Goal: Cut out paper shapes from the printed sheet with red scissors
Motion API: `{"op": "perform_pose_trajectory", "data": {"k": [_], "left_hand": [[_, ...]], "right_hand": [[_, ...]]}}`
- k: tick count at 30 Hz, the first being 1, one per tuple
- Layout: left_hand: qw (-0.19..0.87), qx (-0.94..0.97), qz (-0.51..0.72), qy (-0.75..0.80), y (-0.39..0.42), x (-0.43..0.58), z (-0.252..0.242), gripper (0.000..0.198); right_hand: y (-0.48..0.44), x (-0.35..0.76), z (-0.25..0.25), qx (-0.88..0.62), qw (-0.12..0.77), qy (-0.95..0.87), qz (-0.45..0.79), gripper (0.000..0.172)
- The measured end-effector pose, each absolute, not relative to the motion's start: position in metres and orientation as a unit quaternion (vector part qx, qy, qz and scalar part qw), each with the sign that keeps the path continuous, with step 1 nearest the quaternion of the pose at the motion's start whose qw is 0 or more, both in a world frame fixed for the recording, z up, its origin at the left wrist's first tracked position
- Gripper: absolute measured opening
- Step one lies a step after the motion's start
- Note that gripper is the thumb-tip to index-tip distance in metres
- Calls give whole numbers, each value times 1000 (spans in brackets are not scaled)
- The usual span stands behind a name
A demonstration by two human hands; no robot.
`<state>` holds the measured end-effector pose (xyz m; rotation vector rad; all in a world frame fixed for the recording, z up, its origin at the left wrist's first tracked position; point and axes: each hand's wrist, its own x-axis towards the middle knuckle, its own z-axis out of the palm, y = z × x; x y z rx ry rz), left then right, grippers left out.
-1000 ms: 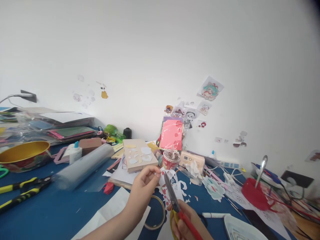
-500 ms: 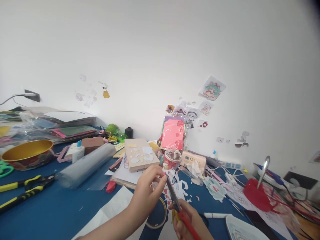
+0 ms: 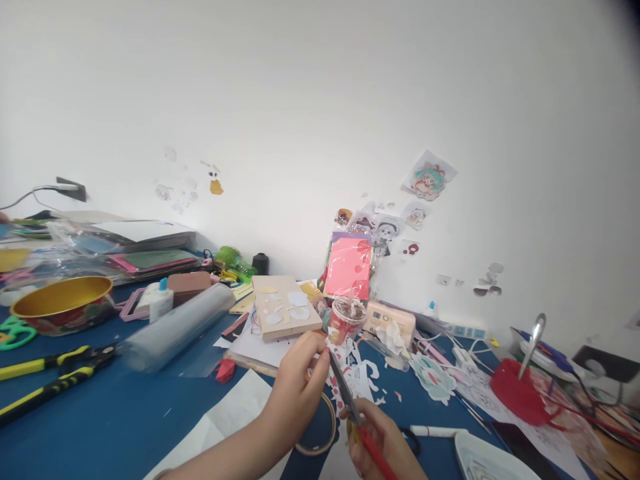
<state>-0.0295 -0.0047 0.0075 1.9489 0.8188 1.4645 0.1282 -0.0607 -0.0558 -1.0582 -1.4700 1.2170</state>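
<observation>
My right hand (image 3: pixel 377 437) grips a pair of scissors (image 3: pixel 345 387) with red and yellow handles, blades pointing up and away from me. Thumb and fingers of my left hand (image 3: pixel 300 373) are pinched together at the blade tips; what they hold is too small and hidden to make out. Beneath and beyond the blades lie cut paper scraps (image 3: pixel 357 373) with red patterns. A roll of tape (image 3: pixel 320 450) rests flat on the blue table under my left wrist, and a sheet of white paper (image 3: pixel 220 427) lies below my left forearm.
A lidded cup (image 3: pixel 346 320) stands just beyond my hands, beside a cardboard-coloured box (image 3: pixel 283 310) with paper cutouts. To the left are yellow-black pliers (image 3: pixel 65 363), a clear plastic roll (image 3: pixel 180 327) and a gold-lined bowl (image 3: pixel 65 303). A white tray (image 3: pixel 490 460) and marker (image 3: pixel 437 431) lie right.
The view has shifted slightly, so the scene sits a little further right. My hands and the scissors keep nearly the same pose; a reddish bit at my left fingertips no longer shows.
</observation>
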Motion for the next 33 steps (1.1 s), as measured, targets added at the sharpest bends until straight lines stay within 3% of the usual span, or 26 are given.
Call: {"op": "perform_pose_trajectory", "data": {"k": [15, 23, 33], "left_hand": [[293, 717, 523, 356, -4, -25, 3, 25], [354, 700, 518, 343, -6, -22, 5, 26], [342, 708, 505, 357, -4, -21, 0, 26]], "right_hand": [[-65, 128, -54, -428, 456, -610, 487, 66], [-59, 135, -62, -398, 470, -625, 480, 60], [-54, 138, -71, -399, 473, -618, 485, 61]]}}
